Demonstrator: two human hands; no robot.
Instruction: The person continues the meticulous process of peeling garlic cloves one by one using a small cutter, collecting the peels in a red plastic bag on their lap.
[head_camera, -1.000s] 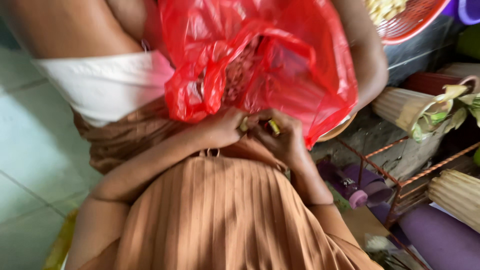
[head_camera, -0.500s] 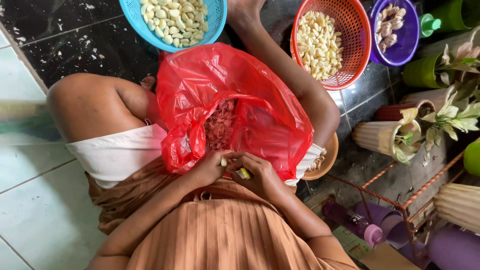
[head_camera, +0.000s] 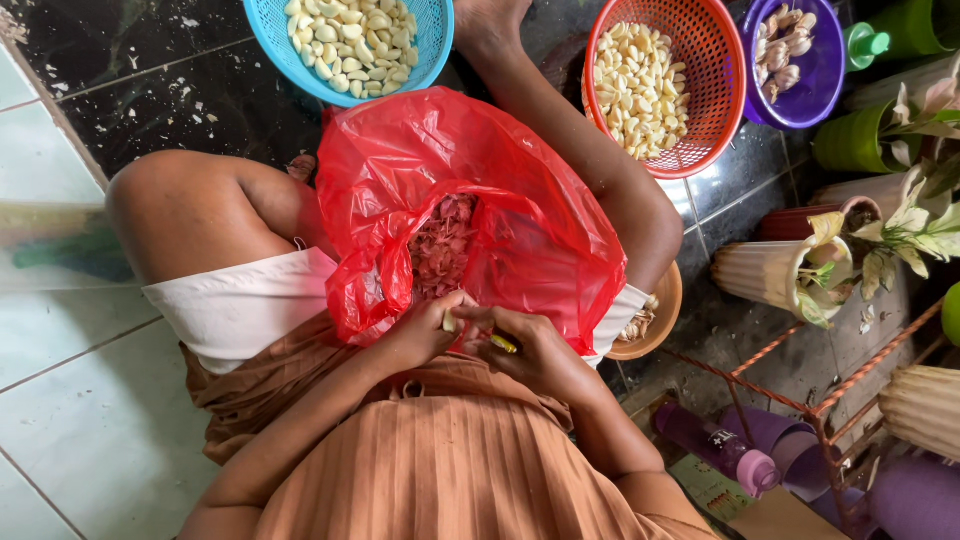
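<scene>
I sit on the floor with a red plastic bag open on my lap; pinkish garlic skins lie inside it. Over the bag's near rim, my left hand pinches a small pale garlic clove. My right hand is closed around a small knife with a yellow handle, its tip at the clove. The two hands touch each other.
A blue basket and an orange basket hold peeled cloves ahead of me. A purple bowl holds unpeeled garlic. An orange bowl sits by my right thigh. Potted plants, a wire rack and a purple bottle crowd the right side.
The view has tilted down and forward, bringing the baskets on the floor into sight. My hands stay together at the bag's rim, still working on a clove.
</scene>
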